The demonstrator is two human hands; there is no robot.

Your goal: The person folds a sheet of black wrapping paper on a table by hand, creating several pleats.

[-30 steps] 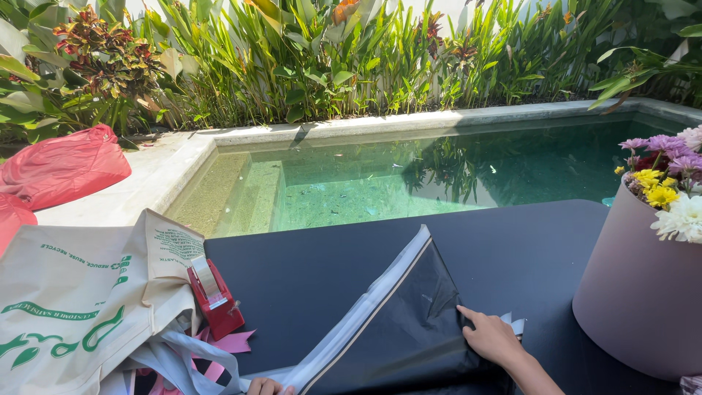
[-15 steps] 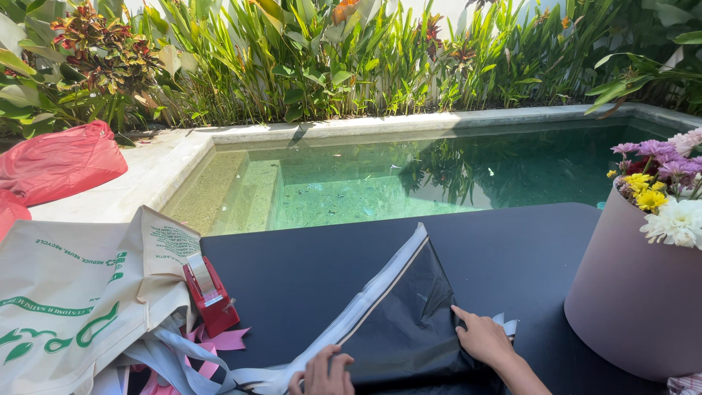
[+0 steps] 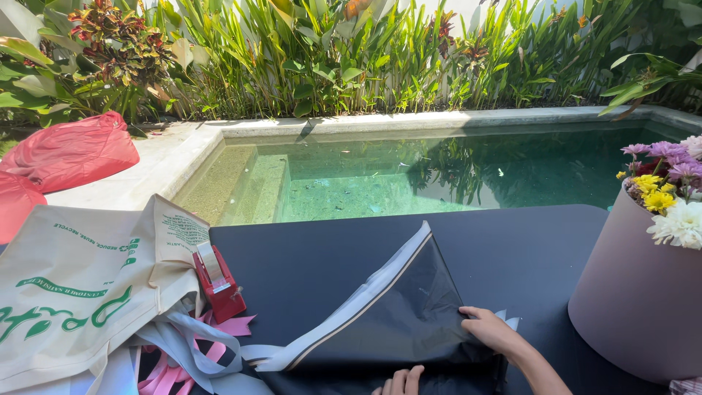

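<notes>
Head view, single camera: two hands in frame, both low at the bottom edge. Right hand (image 3: 491,330) laid palm down on one folded sheet of dark wrapping paper (image 3: 398,314), fingers fairly flat and pressing its right edge, nothing pinched between them. Left hand (image 3: 399,382) only partly visible at the frame's lower edge, fingertips curled and touching the same sheet near its lower edge; how tightly closed, cannot tell. Sheet lying on one black table (image 3: 512,241), at its near middle, with a pale border strip running diagonally up to a raised corner. One red tape dispenser (image 3: 217,281) just left of the sheet. One cream cloth bag (image 3: 80,285) with green print on the far left, pink ribbon (image 3: 234,325) trailing from beneath it. One round mauve flower box (image 3: 632,300) on the right, holding a bunch of flowers (image 3: 669,194). One pool (image 3: 439,175) beyond the table; two red cushions (image 3: 69,150) on the paving at left. Against half a second ago: left hand drawn lower, less of it showing; right hand unmoved on the sheet; sheet unchanged in place.
</notes>
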